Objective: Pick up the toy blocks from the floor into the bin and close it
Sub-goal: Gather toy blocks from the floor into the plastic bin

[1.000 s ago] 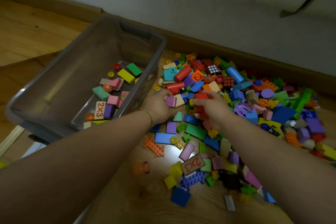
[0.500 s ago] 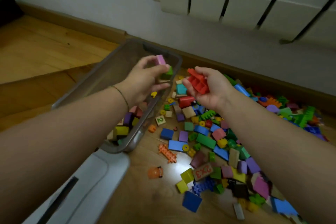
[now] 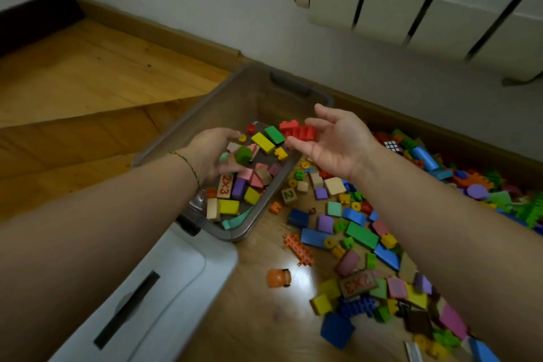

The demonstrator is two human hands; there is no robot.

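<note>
Over bin (image 3: 176, 138), hands (image 3: 338, 141) splayed, blocks (image 3: 298, 131) beneath

"2x3" block in bin (image 3: 225, 187), "2x3" floor block (image 3: 357, 282), "2" cube (image 3: 288, 195)

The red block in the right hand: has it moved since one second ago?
Yes. The red block went from the floor pile, right of the bin, to above the bin's open top, at the right hand fingertips.

The room is dim. A bright spot shines on the floor (image 3: 296, 275). The edges bend and look blurry.
</note>
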